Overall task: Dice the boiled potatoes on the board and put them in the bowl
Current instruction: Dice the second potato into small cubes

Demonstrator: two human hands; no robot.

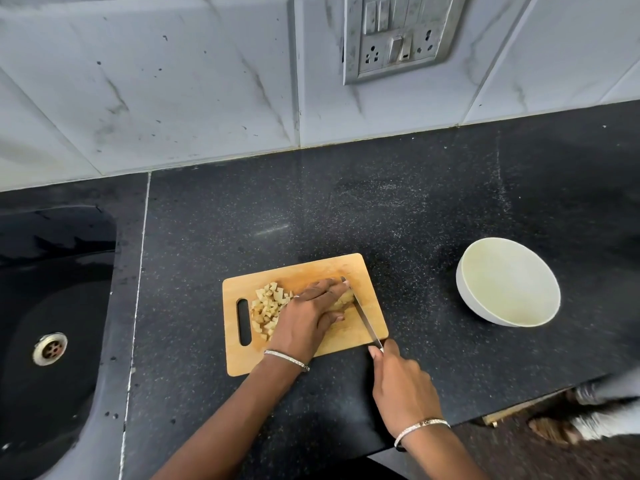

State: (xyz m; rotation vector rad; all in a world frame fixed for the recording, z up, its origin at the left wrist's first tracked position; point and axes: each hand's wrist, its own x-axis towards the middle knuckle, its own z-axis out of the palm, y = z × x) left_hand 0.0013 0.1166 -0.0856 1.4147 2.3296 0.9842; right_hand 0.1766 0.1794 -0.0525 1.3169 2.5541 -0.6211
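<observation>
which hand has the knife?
The right hand, gripping the knife by its handle at the board's near right corner. The left hand holds the uncut potato on the board, beside the blade.

You are standing in a home kitchen. Noted: black speckled stone counter [346, 209], black sink [52, 271] with steel drain [50, 348] set into its left end, spattered marble-look wall tiles [173, 98] behind, a switch-and-socket plate [398, 36] above the rear edge.

Light soft, even, moderately bright. Shadows faint. Small glare streak on black counter [273, 230] near centre; sheen on sink [59, 237] at 9 o'clock. Board [311, 268] sharp. Edges bowed by wide lens; smeared blur at 4 o'clock.
</observation>
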